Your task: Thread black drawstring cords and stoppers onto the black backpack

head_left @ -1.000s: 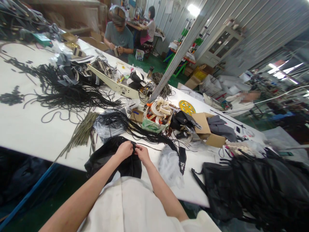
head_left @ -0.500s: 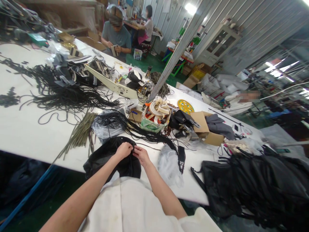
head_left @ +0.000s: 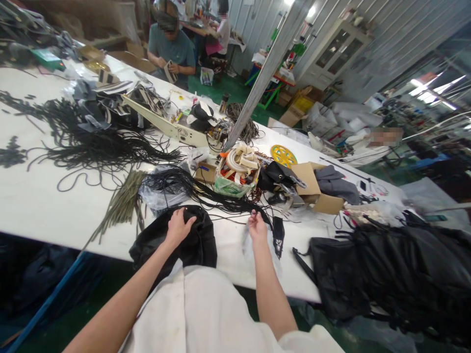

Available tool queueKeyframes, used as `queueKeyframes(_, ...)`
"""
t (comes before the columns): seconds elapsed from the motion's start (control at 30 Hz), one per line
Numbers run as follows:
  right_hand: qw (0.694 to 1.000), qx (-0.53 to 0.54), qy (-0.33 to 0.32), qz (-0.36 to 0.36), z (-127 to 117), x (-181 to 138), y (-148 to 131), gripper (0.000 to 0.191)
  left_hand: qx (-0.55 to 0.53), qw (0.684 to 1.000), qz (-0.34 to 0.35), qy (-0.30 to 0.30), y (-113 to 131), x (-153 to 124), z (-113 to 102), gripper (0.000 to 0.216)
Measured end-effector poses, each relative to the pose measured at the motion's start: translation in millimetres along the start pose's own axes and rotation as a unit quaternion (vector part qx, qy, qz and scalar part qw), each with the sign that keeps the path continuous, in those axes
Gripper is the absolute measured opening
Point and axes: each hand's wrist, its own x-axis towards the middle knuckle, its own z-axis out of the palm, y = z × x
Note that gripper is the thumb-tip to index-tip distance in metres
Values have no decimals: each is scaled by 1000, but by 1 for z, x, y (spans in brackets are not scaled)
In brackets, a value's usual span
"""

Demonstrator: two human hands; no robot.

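Observation:
A black fabric bag [head_left: 200, 240] lies at the table's front edge, right before me, its rim rounded and its inside partly showing. My left hand [head_left: 178, 226] rests on its upper part, thumb and fingers apart. To the right, my right hand [head_left: 257, 225] is raised over a clear plastic bag [head_left: 248, 250], fingertips pinched together; something small and dark shows at the tips, too small to name. Close behind that hand runs a bundle of thin black cords [head_left: 221, 200]. A black strap piece [head_left: 278, 230] lies just right of it.
Olive cords [head_left: 119, 208] and a heap of black cords [head_left: 99, 142] lie left. Behind the bag stand a green-sided basket of tape rolls [head_left: 235, 186], a cardboard box [head_left: 307, 181] and a metal post [head_left: 265, 73]. Black bags [head_left: 401, 264] pile up right. A co-worker [head_left: 171, 49] sits across.
My hands were together at the bag's rim, fingertips meeting. The right hand has moved right, off the bag, to the cord ends; the left has shifted slightly left and spread its fingers.

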Motion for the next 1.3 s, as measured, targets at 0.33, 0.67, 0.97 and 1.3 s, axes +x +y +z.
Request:
queueKeyframes(0.33, 989, 50, 115, -74, -67, 44, -61, 25, 6, 988, 95, -125, -2, -16, 17, 56)
queueKeyframes(0.67, 984, 13, 138, -114, -66, 41, -49, 23, 132, 969, 119, -170, 9, -20, 20, 35)
queueKeyframes(0.97, 980, -93, 75, -159, -13, 45, -28, 56, 128, 968, 139, -167, 20, -13, 10, 51)
queueKeyframes(1.3, 881, -363, -279, -121, 121, 30, 52, 28, 62, 978, 92, -179, 33, 4, 30, 46)
